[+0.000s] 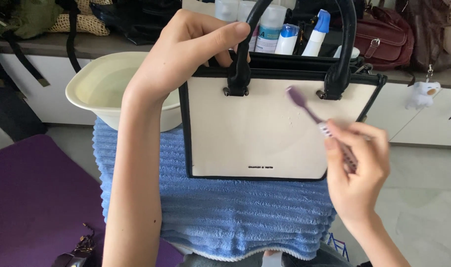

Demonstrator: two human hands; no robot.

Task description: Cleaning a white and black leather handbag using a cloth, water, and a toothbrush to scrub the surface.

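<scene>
Currently: cream handbag (255,128) stood upright on blue towel (220,217), left hand (186,54) clasping its black handle (242,44); right hand (356,168) gripped purple toothbrush (309,111), bristles against the front panel. Risk: hard scrubbing might tip it toward the basin (106,81).

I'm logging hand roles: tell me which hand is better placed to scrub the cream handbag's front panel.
Right. The right hand holds the purple toothbrush with its bristles already at the cream handbag front, near the top. The left hand grips the bag's top edge by the black handle, steadying it.
</scene>
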